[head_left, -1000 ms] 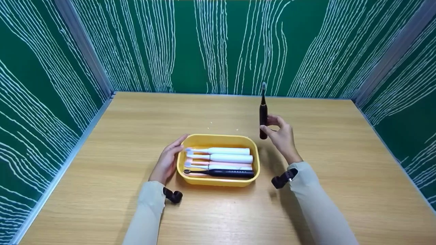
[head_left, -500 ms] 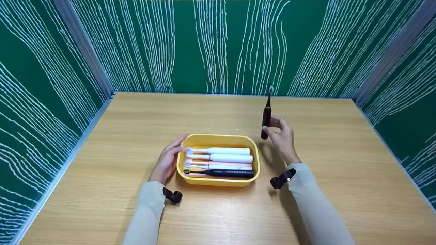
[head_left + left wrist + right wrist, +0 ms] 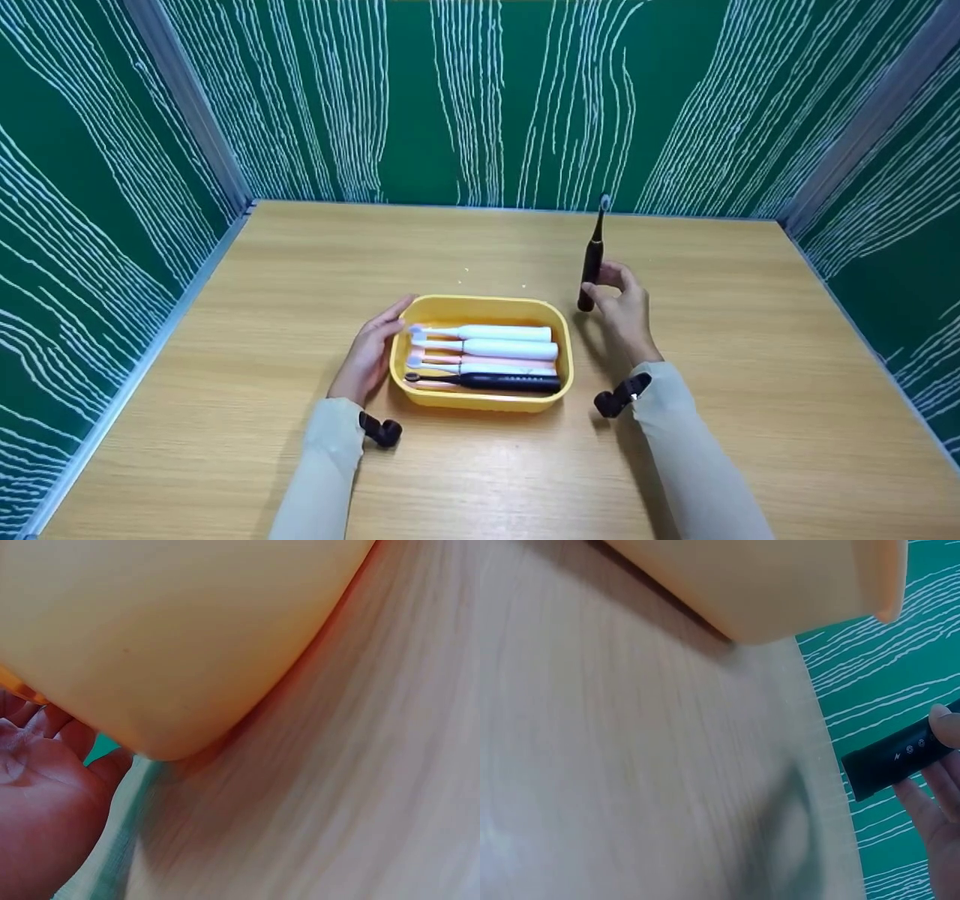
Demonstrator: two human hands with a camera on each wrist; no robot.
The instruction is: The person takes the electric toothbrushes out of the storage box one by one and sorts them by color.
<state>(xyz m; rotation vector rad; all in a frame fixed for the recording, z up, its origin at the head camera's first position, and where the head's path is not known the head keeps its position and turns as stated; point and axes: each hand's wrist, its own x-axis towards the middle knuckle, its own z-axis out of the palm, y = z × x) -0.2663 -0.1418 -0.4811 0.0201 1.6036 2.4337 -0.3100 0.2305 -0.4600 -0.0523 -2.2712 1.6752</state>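
In the head view my right hand [image 3: 626, 311] pinches a black electric toothbrush [image 3: 592, 262] by the lower handle, brush head up and leaning slightly right. Its handle end [image 3: 877, 769], with small printed symbols, shows in the right wrist view, above the table. My left hand [image 3: 367, 356] holds the left end of a yellow plastic bin [image 3: 480, 403], thumb at the rim and fingers along the outside. Inside lie several electric toothbrushes side by side, heads to the left: white ones [image 3: 510, 349], a partly covered pink one, and a black one [image 3: 510, 382] nearest me.
The bin stands mid-way on a wooden table [image 3: 225, 360]. Small white specks [image 3: 466, 269] lie behind it. Green panels with white wavy lines [image 3: 412, 105] wall the back and both sides, joined by grey posts [image 3: 191, 105]. Both wrists wear black cameras [image 3: 382, 431].
My right hand has moved slightly down and right with the black toothbrush, which has tipped from upright toward the right. My left hand and the bin have stayed put.
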